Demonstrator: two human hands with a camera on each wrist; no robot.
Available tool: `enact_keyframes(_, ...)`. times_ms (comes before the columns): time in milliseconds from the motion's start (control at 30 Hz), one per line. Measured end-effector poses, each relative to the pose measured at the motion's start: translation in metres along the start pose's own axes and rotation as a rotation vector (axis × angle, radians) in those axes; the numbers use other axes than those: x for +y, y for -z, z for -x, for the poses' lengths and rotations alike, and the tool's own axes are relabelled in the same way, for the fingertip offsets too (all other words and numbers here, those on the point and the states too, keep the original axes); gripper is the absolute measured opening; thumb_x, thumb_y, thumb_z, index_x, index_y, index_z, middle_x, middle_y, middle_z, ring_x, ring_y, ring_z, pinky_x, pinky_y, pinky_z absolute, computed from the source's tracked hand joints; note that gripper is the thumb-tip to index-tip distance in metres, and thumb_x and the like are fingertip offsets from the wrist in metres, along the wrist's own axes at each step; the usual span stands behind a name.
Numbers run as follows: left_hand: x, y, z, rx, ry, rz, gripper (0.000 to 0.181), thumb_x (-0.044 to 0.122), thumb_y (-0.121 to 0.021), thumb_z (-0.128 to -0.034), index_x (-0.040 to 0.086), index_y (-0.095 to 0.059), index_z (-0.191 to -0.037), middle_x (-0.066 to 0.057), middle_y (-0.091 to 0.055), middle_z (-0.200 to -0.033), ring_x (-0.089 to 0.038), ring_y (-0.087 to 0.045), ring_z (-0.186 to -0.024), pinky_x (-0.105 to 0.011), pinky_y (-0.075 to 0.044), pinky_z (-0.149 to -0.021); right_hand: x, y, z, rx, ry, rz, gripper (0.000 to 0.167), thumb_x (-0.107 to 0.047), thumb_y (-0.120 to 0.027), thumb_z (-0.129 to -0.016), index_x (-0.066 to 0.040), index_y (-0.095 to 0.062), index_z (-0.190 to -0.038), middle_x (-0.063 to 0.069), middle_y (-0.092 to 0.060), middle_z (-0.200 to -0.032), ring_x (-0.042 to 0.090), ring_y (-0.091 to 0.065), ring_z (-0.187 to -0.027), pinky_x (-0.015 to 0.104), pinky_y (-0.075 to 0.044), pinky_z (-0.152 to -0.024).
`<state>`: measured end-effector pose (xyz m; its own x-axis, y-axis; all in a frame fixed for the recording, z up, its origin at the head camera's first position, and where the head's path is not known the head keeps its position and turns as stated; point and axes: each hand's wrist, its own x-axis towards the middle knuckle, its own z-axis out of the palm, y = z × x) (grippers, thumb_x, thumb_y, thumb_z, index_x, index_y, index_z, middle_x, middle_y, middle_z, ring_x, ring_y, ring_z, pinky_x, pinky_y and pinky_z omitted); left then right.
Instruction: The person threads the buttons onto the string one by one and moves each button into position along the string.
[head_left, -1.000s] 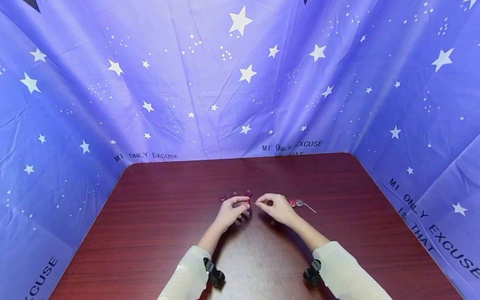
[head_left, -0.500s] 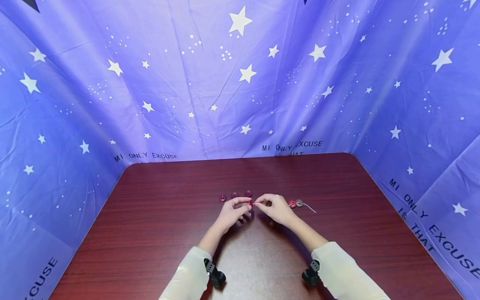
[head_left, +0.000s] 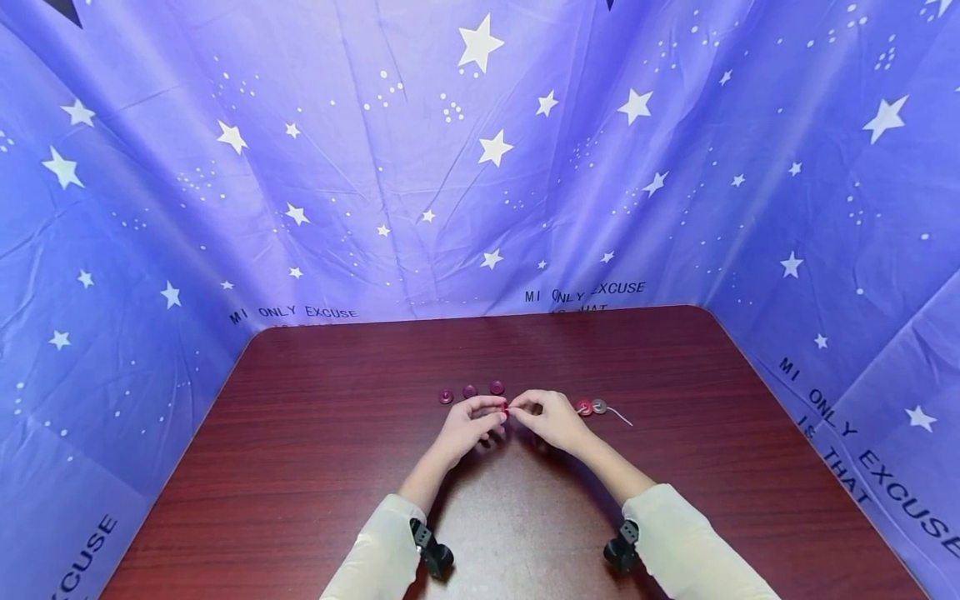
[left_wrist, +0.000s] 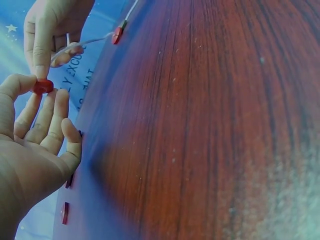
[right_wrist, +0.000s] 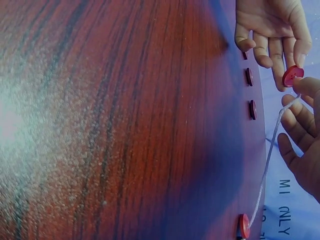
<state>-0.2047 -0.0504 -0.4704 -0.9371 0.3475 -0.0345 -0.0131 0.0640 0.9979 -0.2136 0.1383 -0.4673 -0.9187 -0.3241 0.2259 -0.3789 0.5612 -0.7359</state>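
Observation:
My left hand (head_left: 463, 428) pinches a red button (right_wrist: 290, 77) between thumb and forefinger, its other fingers spread below. Small holes show in the button's face in the right wrist view. Close against it, my right hand (head_left: 558, 419) pinches a pale string (right_wrist: 269, 150) near its end; the fingertips hide whether the tip is through a hole. From there the string runs down to a red button (head_left: 584, 407) lying on the table, threaded on it beside a grey button (head_left: 598, 407). A short white tail (head_left: 620, 416) of string sticks out past the grey one.
Three dark red-purple buttons, a left one (head_left: 446, 397), a middle one (head_left: 470, 391) and a right one (head_left: 497, 387), lie beyond my left hand on the brown wooden table (head_left: 337, 467). A blue star-patterned curtain (head_left: 420, 167) surrounds the table's back and sides.
My left hand has brought the held button slightly rightward, closing the gap to the string end in my right hand. The buttons on the table have stayed in place.

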Motion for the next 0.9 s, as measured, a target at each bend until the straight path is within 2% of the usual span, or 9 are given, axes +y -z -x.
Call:
enact_keyframes(233, 0.0027, -0.0025, 0.0031, -0.009, -0.006, 0.0, 0.037, 0.006, -0.06, -0.087, -0.008, -0.054, -0.121, -0.026, -0.064, -0.11, -0.046, -0.063, -0.089, -0.024, -0.047, -0.06, -0.0001, -0.0007, 0.0005, -0.015, 0.006, 0.006, 0.008, -0.019, -0.065, -0.087, -0.014, -0.071, -0.09, -0.006, -0.061, -0.067, 0.001, -0.05, -0.057, 0.019, -0.044, -0.054)
enact_keyframes(400, 0.0038, -0.0031, 0.0037, -0.008, 0.002, -0.003, 0.035, 0.006, -0.061, -0.0867, -0.006, -0.057, -0.12, -0.026, -0.064, -0.11, -0.048, -0.061, -0.091, -0.026, -0.047, -0.061, -0.0009, -0.0004, 0.0005, 0.005, 0.02, -0.003, 0.007, -0.018, -0.066, -0.085, -0.013, -0.071, -0.089, -0.005, -0.062, -0.067, 0.002, -0.05, -0.057, 0.018, -0.043, -0.054)
enact_keyframes(733, 0.0045, -0.0039, 0.004, -0.007, 0.002, -0.003, 0.035, 0.006, -0.062, -0.0863, -0.006, -0.057, -0.119, -0.026, -0.064, -0.11, -0.047, -0.061, -0.092, -0.025, -0.047, -0.06, 0.0007, 0.0002, 0.0007, 0.023, 0.012, -0.067, 0.007, -0.016, -0.07, -0.083, -0.01, -0.071, -0.086, -0.002, -0.063, -0.066, 0.004, -0.051, -0.058, 0.019, -0.044, -0.054)
enact_keyframes(900, 0.0049, -0.0044, 0.0037, -0.001, -0.002, 0.001, 0.035, 0.006, -0.062, -0.086, -0.006, -0.057, -0.118, -0.025, -0.065, -0.108, -0.045, -0.062, -0.089, -0.025, -0.047, -0.059, 0.0031, 0.0009, 0.0006, 0.0, 0.008, -0.097, 0.008, -0.016, -0.068, -0.084, -0.009, -0.071, -0.088, 0.005, -0.068, -0.073, 0.001, -0.053, -0.061, 0.018, -0.046, -0.057)
